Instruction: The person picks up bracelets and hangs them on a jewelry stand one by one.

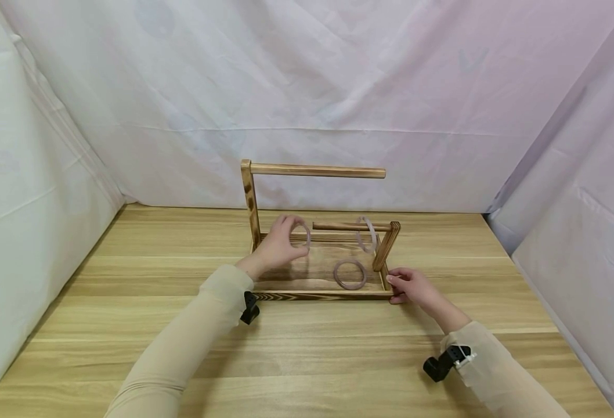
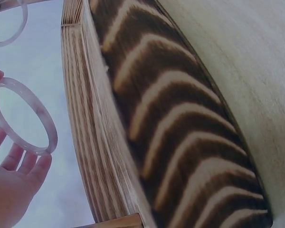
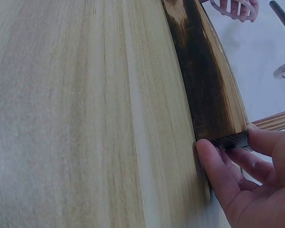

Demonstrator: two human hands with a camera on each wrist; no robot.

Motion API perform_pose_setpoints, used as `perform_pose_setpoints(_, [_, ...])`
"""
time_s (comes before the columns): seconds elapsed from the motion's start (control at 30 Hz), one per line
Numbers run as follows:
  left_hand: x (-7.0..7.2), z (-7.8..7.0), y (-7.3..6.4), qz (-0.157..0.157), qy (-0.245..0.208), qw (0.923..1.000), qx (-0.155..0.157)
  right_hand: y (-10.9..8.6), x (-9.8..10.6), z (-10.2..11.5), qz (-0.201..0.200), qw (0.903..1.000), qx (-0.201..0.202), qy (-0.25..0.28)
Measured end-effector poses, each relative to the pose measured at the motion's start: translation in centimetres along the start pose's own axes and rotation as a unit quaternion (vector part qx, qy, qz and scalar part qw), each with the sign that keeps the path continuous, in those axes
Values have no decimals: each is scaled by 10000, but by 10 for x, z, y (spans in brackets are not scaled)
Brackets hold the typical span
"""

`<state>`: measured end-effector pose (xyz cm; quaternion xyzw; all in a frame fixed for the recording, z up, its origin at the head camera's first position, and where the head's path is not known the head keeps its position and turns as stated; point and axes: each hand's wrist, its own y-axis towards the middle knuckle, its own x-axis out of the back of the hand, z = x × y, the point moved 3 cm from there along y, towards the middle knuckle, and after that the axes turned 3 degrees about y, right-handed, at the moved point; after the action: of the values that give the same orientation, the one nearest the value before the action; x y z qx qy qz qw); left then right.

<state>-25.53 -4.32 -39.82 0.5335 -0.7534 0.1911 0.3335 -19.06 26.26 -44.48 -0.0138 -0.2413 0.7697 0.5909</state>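
Note:
My left hand (image 1: 281,247) pinches a pale lilac bangle (image 1: 309,237) between thumb and fingers, just left of the free end of a short wooden rod (image 1: 333,226). The left wrist view shows that bangle (image 2: 43,116) tilted, with fingertips on its rim. A second bangle (image 1: 373,237) hangs around the short rod near its post. The third bangle (image 1: 350,287) lies in the tray base of the wooden stand (image 1: 317,296). My right hand (image 1: 408,284) grips the stand's front right corner; in the right wrist view, thumb and fingers hold that corner (image 3: 230,139).
A longer, higher rod (image 1: 317,170) extends right from the stand's tall left post (image 1: 250,200). The short rod's post (image 1: 387,247) rises at the right. Under the stand is a wood-grain table (image 1: 312,360), with pale cloth (image 1: 307,104) hanging behind and at the sides.

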Motion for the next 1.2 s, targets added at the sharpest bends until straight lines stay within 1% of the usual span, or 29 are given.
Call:
perform_pose_setpoints(0.27, [2,0,-1,-119,-151,9998,-99,0,0,0,4,10000,19,17])
perform_pose_setpoints(0.4, [4,-1,-2,-166,-360,9991,-162,0,0,-1,-1,10000,40,13])
perform_pose_setpoints(0.57, [4,0,-2,-145,-579,9981,-173,1,0,-2,-27,10000,38,41])
perform_pose_setpoints(0.97, [6,-3,-3,-188,-659,9973,-264,1,0,-2,3,10000,53,52])
perform_pose_setpoints(1.2, [9,-7,-5,-240,-882,9954,-298,1,1,-1,12,10000,76,53])
